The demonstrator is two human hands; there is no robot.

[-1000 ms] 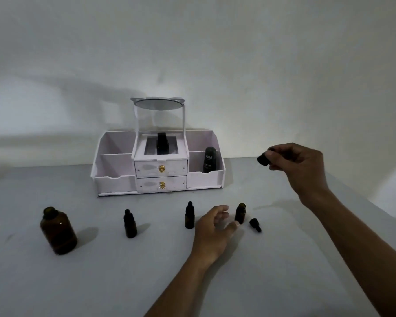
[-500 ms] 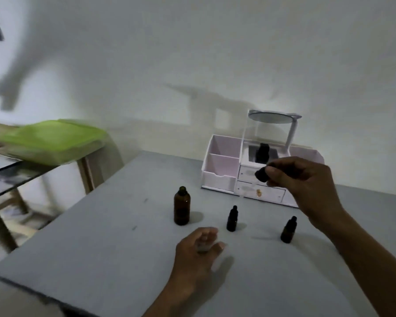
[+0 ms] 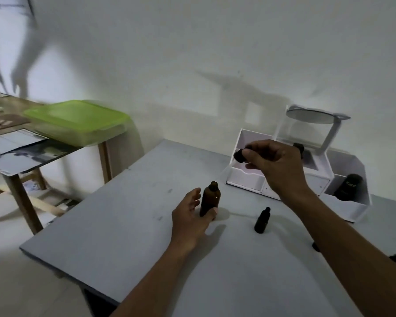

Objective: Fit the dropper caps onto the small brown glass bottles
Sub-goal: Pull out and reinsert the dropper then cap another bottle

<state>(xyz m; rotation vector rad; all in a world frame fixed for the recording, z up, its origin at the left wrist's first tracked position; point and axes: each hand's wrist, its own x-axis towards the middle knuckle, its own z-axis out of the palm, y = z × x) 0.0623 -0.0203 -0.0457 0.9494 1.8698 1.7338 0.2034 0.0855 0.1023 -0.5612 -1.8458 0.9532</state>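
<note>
Head view: dropper cap (image 3: 239, 156) pinched by right hand (image 3: 277, 165) fingertips, aloft; left hand (image 3: 192, 216) fingers relaxed beside brown bottle (image 3: 209, 199), thumb at base

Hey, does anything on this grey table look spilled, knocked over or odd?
Nothing spilled or broken. Only the large brown glass bottle stands uncapped by the left hand; the right hand holds a black dropper cap in the air.

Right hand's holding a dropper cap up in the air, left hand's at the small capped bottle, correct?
No: in the head view the left hand is at the larger uncapped brown bottle; the small capped bottle stands untouched. The right hand does hold the dropper cap aloft.
</note>
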